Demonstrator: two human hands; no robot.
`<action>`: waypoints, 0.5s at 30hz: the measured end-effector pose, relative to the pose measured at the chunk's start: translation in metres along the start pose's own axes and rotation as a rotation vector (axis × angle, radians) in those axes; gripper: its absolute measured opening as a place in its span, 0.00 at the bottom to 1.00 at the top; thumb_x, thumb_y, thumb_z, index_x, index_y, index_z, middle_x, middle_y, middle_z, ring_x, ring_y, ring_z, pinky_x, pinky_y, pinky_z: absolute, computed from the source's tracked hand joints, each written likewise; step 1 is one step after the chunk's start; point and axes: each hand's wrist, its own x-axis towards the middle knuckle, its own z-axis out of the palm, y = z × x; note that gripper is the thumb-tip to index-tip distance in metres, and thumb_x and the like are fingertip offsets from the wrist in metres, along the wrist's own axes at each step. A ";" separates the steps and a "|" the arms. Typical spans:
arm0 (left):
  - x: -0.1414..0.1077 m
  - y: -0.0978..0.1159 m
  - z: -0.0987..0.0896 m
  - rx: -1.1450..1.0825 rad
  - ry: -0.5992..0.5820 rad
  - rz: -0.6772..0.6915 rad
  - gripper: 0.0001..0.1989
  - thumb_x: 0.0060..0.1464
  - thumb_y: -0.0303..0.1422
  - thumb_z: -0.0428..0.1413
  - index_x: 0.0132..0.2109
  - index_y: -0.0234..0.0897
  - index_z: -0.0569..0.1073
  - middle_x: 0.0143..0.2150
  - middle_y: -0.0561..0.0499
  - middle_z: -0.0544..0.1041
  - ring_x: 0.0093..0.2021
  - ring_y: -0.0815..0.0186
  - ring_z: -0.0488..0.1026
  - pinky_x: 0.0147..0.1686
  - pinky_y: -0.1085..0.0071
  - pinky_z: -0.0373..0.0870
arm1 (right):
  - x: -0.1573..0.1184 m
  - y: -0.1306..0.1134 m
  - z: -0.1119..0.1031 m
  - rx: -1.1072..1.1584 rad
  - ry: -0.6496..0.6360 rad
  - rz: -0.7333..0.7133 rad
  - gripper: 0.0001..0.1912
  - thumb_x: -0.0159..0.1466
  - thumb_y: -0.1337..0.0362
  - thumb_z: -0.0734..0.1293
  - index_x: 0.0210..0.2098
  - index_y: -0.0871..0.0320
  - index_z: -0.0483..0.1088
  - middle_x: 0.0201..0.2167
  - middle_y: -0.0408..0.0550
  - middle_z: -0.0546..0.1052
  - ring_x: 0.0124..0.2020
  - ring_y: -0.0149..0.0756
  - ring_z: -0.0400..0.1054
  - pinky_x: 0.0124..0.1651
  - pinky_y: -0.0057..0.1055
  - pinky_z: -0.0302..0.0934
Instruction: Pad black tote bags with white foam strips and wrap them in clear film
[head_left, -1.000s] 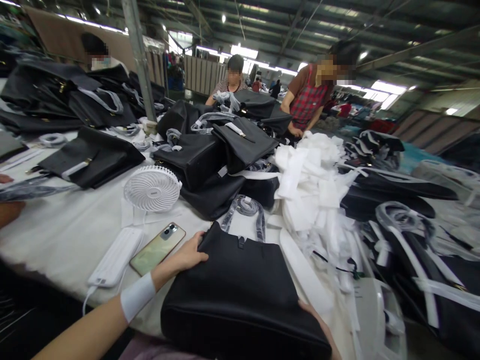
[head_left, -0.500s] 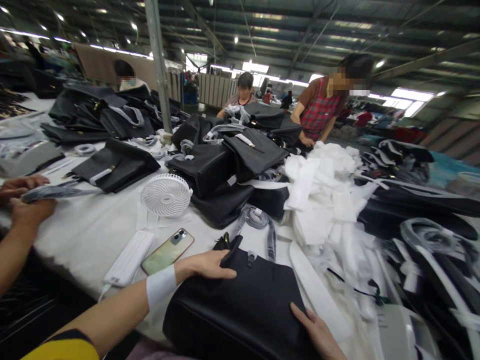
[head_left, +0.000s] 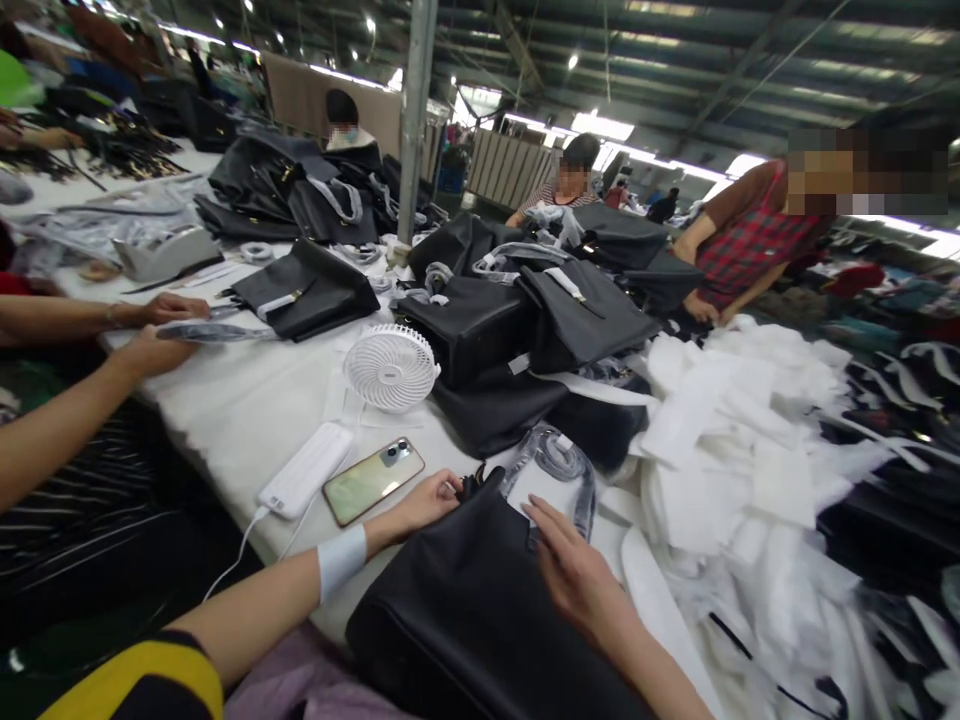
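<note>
A black leather handbag (head_left: 457,590) lies in front of me, its top edge pointing away. My left hand (head_left: 429,502), below a pale wristband, has its fingers curled at the bag's far left corner, beside dark metal hardware (head_left: 472,482). Fingers extended, my right hand (head_left: 574,570) rests over the upper right part of the bag. Just beyond the bag's top edge is a coiled strap (head_left: 562,460) in clear plastic wrap. To the left of my left hand lies a phone (head_left: 373,482).
A white fan (head_left: 390,370) and a white power bank (head_left: 306,470) with a cable stand left. Black bags (head_left: 480,320) are piled beyond, near a metal post (head_left: 414,120). White padding (head_left: 720,430) heaps up at right. A co-worker's hands (head_left: 169,325) hold a wrapped strap.
My view has swung right to left, so things sit further right. My right hand has moved from the bag's right side up to its top edge. My left fingers have curled at the corner.
</note>
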 end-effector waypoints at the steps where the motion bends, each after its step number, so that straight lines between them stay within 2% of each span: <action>1: 0.001 0.000 -0.003 0.024 0.014 0.031 0.23 0.51 0.38 0.58 0.52 0.37 0.63 0.41 0.51 0.71 0.27 0.73 0.64 0.27 0.75 0.60 | 0.020 -0.011 0.004 -0.003 -0.116 -0.083 0.30 0.64 0.73 0.53 0.65 0.52 0.56 0.66 0.52 0.59 0.61 0.41 0.61 0.61 0.41 0.61; 3: 0.006 0.001 -0.011 0.089 -0.003 0.094 0.29 0.51 0.35 0.57 0.59 0.41 0.59 0.52 0.47 0.68 0.29 0.74 0.63 0.29 0.75 0.61 | 0.053 -0.028 0.015 -0.010 -0.305 -0.179 0.38 0.58 0.78 0.56 0.66 0.50 0.53 0.67 0.51 0.57 0.59 0.42 0.63 0.60 0.40 0.63; 4: 0.010 0.003 -0.016 0.124 -0.041 0.120 0.31 0.50 0.33 0.58 0.61 0.42 0.59 0.54 0.47 0.67 0.29 0.75 0.63 0.30 0.75 0.62 | 0.064 -0.033 0.021 -0.012 -0.371 -0.198 0.40 0.55 0.79 0.57 0.66 0.50 0.53 0.65 0.52 0.59 0.57 0.43 0.66 0.58 0.40 0.64; 6: 0.021 0.006 -0.026 0.194 -0.164 0.147 0.30 0.48 0.33 0.61 0.59 0.41 0.64 0.50 0.48 0.70 0.27 0.74 0.63 0.29 0.74 0.63 | 0.077 -0.036 0.031 0.003 -0.434 -0.205 0.40 0.54 0.80 0.58 0.64 0.50 0.56 0.57 0.52 0.67 0.50 0.41 0.70 0.52 0.37 0.68; 8: 0.035 0.010 -0.034 0.258 -0.298 0.156 0.26 0.48 0.35 0.62 0.54 0.39 0.68 0.39 0.51 0.73 0.24 0.73 0.63 0.27 0.73 0.63 | 0.076 -0.031 0.033 0.046 -0.421 -0.193 0.35 0.55 0.81 0.56 0.59 0.50 0.62 0.49 0.50 0.70 0.44 0.38 0.71 0.46 0.34 0.68; 10: 0.048 0.014 -0.039 0.316 -0.383 0.194 0.22 0.46 0.36 0.64 0.49 0.39 0.71 0.34 0.54 0.72 0.27 0.70 0.67 0.30 0.72 0.66 | 0.067 -0.025 0.029 0.112 -0.365 -0.187 0.28 0.58 0.81 0.55 0.52 0.51 0.66 0.44 0.49 0.71 0.42 0.37 0.70 0.44 0.31 0.67; 12: 0.059 0.017 -0.040 0.374 -0.424 0.268 0.18 0.43 0.34 0.66 0.43 0.39 0.72 0.39 0.53 0.73 0.36 0.67 0.70 0.38 0.72 0.67 | 0.053 -0.020 0.022 0.168 -0.315 -0.185 0.23 0.60 0.80 0.54 0.47 0.52 0.67 0.44 0.49 0.71 0.43 0.36 0.69 0.44 0.31 0.66; 15: 0.071 0.021 -0.035 0.474 -0.455 0.359 0.15 0.43 0.34 0.67 0.36 0.38 0.71 0.45 0.53 0.72 0.44 0.66 0.69 0.45 0.74 0.65 | 0.037 -0.018 0.016 0.166 -0.262 -0.184 0.24 0.59 0.82 0.52 0.45 0.53 0.66 0.46 0.50 0.71 0.45 0.36 0.68 0.46 0.31 0.64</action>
